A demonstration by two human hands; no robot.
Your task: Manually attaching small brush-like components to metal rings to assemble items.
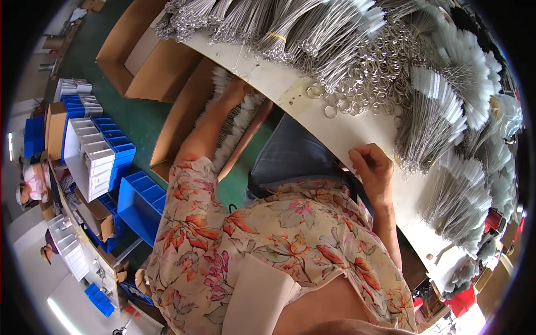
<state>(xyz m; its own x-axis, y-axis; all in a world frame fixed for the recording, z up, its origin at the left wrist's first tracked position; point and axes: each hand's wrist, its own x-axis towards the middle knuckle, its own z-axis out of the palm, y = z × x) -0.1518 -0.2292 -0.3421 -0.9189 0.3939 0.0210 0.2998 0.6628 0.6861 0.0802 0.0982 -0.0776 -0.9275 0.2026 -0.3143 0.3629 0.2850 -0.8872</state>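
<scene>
My left arm reaches down into a long cardboard box beside the table. The left hand (237, 90) is among thin wire brushes (228, 131) with white bristles, near the table's edge; its fingers are hidden. My right hand (373, 166) is at the near edge of the white table (312, 125), fingers curled closed. Whatever it holds, if anything, is out of sight. Close to it lies a bundle of wire brushes (427, 120) with pale bristle ends. A heap of loose metal rings (363, 72) lies farther back on the table.
More brush bundles (273, 28) cover the far side of the table, one tied with a yellow band. Open cardboard boxes (151, 61) stand on the green floor at left. Blue and white bins (95, 151) are stacked beyond. A dark seat (290, 151) is under the table edge.
</scene>
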